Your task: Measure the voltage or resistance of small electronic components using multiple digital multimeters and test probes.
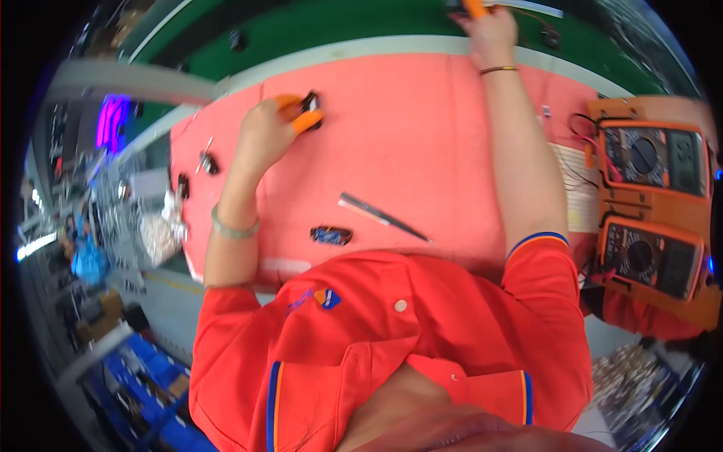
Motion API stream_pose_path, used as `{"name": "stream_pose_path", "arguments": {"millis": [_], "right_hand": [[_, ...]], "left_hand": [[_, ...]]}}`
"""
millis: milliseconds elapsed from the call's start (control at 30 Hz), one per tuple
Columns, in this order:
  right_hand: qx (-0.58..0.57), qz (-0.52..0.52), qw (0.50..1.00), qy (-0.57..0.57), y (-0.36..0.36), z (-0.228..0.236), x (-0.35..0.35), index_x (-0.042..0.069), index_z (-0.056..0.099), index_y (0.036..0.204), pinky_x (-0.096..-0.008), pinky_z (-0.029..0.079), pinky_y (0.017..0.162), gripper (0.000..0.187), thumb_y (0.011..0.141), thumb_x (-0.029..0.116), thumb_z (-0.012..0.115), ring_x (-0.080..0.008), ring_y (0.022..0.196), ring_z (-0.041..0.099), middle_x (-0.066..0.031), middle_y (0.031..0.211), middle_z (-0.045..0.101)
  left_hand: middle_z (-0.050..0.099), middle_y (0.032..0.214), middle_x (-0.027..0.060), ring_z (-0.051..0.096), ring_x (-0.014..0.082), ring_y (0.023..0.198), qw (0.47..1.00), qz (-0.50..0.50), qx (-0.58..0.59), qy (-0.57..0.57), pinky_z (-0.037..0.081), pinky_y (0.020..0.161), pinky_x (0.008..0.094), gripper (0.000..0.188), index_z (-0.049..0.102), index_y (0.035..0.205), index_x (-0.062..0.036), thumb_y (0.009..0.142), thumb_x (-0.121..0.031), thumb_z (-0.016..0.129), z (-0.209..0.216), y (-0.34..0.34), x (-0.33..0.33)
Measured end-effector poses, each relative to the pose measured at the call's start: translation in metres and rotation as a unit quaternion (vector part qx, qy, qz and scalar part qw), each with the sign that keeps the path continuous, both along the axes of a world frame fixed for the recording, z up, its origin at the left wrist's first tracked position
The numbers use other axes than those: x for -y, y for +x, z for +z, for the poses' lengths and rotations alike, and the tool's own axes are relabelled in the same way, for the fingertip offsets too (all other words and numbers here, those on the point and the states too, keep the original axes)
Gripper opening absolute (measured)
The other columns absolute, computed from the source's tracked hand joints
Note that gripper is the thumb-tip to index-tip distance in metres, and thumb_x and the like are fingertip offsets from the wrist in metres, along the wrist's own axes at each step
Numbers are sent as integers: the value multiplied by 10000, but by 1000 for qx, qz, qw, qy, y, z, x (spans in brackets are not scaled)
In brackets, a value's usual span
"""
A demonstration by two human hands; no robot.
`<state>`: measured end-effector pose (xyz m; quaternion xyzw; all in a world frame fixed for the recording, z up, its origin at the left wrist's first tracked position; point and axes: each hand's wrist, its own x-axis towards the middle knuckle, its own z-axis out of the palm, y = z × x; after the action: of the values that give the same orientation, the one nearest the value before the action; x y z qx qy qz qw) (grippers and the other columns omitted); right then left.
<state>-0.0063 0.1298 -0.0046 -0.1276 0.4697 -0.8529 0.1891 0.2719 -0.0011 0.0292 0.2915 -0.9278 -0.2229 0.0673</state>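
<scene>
Orange covers sit on the fingertips of both my hands. My left hand point(265, 134), over the far left of the pink mat point(407, 135), pinches a small black part point(313, 102) with a pale patch on it. My right hand point(494, 38) reaches past the mat's far edge over the green belt point(339, 22). Its fingers close on a small dark part point(456, 7), cut off by the picture's top. Nearer me on the mat lie a small blue-and-black part point(331, 236) and slim dark tweezers point(384, 217).
Two orange multimeters point(654, 157) stand on a wooden rack at the right, beside a lined paper sheet point(578, 188). Small dark parts point(208, 162) lie on the mat's left side. Another dark part point(550, 36) rests on the belt. A clear bag point(160, 235) hangs at the left edge.
</scene>
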Motion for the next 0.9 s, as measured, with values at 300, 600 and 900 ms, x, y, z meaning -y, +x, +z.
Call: {"name": "stream_pose_path", "arguments": {"millis": [300,600,900], "right_hand": [[-59,-46,997,3,-4,-8,-10,-6,476,956,-281,500,632,237,756,80,569,-144,760,546,-73,889,528],[-44,-35,998,13,2,-3,-8,-4,500,909,-235,472,581,239,733,112,612,-119,717,545,-57,811,552],[-89,-51,994,48,-2,-12,2,0,509,911,-226,446,597,227,728,89,608,-103,692,532,-39,779,555]], "left_hand": [[559,746,44,529,81,672,975,-53,-42,214,417,593,175,328,514,1031,-25,710,-9,577,20,-16,-18],[522,963,90,534,148,836,898,-108,-153,398,453,657,233,374,397,1140,-32,778,3,481,14,-107,-2],[499,926,66,475,122,823,689,-56,-294,660,401,727,231,296,447,1077,6,788,-30,502,-27,-192,-8]]}}
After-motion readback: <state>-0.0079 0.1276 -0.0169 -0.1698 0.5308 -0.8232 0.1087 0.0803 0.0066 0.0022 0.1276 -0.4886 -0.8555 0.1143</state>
